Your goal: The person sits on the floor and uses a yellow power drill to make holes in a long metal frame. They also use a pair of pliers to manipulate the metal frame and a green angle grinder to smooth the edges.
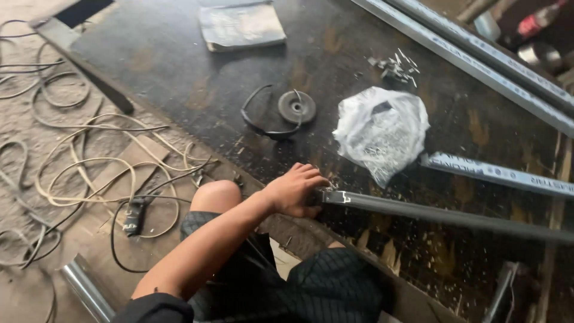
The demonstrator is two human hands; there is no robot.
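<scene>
One hand (294,191), the left, is in view; its fingers curl closed around the near end of a long grey metal profile (442,214), pressing that end against the dark worktable (179,72) just inside the table's near edge. No right hand shows in the picture. The step in hand appears to be steadying or positioning the profile's end; any next move would call for a firm grip on the cut end and a straight slide along the bar's own line. Beyond the fingertips lies a crumpled clear plastic bag (381,133), near but apart from the profile. Farther out from the hand rest a dark grinding disc (297,106) and a pair of safety glasses (266,122), touching each other. Well past the bag sits a small heap of screws (397,67). Other profiles (496,172) lie alongside to the hand's far right. Open tabletop remains between hand and disc; behind the wrist the table edge drops to a floor strewn with looped cables (89,173).
</scene>
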